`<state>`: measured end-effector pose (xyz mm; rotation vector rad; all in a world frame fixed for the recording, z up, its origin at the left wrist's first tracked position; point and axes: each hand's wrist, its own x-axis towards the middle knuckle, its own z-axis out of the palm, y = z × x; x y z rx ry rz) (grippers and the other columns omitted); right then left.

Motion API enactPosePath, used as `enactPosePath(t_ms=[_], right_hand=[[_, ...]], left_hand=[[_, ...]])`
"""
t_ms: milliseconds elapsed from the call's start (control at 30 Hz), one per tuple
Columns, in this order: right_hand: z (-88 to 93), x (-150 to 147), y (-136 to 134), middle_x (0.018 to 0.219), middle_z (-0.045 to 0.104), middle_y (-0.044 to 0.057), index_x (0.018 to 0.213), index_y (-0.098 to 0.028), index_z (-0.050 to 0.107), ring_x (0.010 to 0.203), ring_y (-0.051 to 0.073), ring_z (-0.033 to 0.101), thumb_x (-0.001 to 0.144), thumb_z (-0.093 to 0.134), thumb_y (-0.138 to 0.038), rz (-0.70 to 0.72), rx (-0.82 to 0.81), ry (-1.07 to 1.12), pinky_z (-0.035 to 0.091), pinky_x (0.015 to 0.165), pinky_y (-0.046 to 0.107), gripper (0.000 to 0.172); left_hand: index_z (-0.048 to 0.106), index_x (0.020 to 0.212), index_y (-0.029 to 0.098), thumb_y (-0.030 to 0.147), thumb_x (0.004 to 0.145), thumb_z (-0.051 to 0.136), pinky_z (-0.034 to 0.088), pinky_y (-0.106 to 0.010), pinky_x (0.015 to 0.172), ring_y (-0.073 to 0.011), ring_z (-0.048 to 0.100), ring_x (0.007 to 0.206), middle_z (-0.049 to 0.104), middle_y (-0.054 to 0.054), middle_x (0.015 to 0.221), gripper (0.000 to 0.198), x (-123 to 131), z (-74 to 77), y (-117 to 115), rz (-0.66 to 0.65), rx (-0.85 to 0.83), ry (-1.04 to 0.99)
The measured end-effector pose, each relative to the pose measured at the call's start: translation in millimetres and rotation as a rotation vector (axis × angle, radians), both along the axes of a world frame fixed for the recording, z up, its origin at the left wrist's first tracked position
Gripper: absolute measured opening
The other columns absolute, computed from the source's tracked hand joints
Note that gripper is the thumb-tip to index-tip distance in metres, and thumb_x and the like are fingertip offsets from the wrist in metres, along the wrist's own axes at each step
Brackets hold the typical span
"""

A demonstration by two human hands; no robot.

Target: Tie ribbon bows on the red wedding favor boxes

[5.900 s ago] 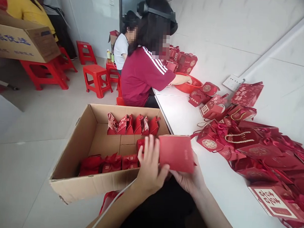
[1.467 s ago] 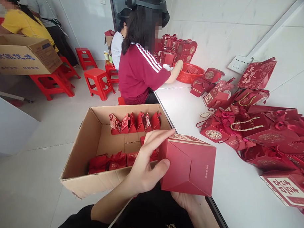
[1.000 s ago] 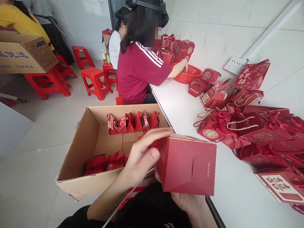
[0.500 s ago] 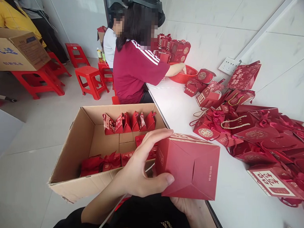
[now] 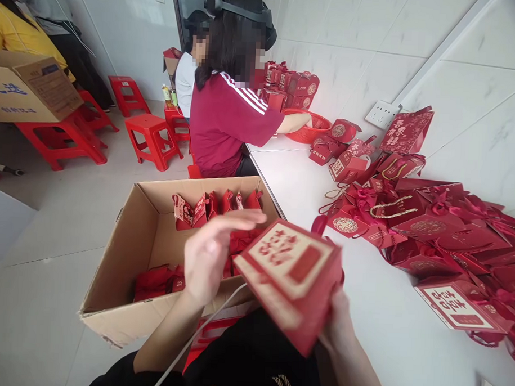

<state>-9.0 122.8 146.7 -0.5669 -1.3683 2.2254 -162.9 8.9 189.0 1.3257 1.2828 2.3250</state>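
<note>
A red gift box (image 5: 297, 267) with a cream printed panel is tilted in front of me, slightly blurred. My right hand (image 5: 335, 314) grips it from the right and below, its fingers partly hidden behind the box. My left hand (image 5: 215, 253) is off to the left of it with fingers stretched out, apart from the box as far as I can see. Beyond and below that hand stands an open cardboard carton (image 5: 111, 261). Small red gift boxes (image 5: 153, 282) sit in it along the near and far sides.
On the white table (image 5: 383, 338) a heap of red gift boxes (image 5: 442, 227) lies against the wall. A person in a maroon shirt (image 5: 226, 124) reaches into a red basket (image 5: 308, 127). Red stools (image 5: 152, 136) and another carton (image 5: 33, 86) are at the left.
The gift box has turned from its plain red base to its printed side. My left hand has let go and moved left, while my right hand still holds the box.
</note>
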Motion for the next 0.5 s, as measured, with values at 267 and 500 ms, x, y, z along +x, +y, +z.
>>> enactPosePath(t_ms=[267, 500], right_hand=[[14.2, -4, 19, 0.124, 0.043, 0.012, 0.135, -0.026, 0.036, 0.121, 0.03, 0.045, 0.064, 0.079, -0.03, -0.429, 1.515, -0.053, 0.05, 0.087, 0.048, 0.083], [15.1, -2, 14, 0.127, 0.041, 0.015, 0.138, -0.025, 0.033, 0.121, 0.031, 0.045, 0.072, 0.071, -0.03, -0.425, 1.546, -0.058, 0.051, 0.082, 0.047, 0.076]], left_hand=[[0.06, 0.111, 0.021, 0.044, 0.082, 0.064, 0.046, -0.033, 0.082, -0.0203, 0.056, 0.092, 0.06, -0.006, 0.101, 0.037, 6, 5.6, 1, 0.189, -0.376, 0.271], [0.062, 0.089, 0.02, 0.009, 0.077, 0.064, 0.042, -0.03, 0.066, -0.0121, 0.049, 0.062, 0.055, 0.003, 0.064, 0.016, 35, 1.1, 5, 0.429, -0.073, 0.673]])
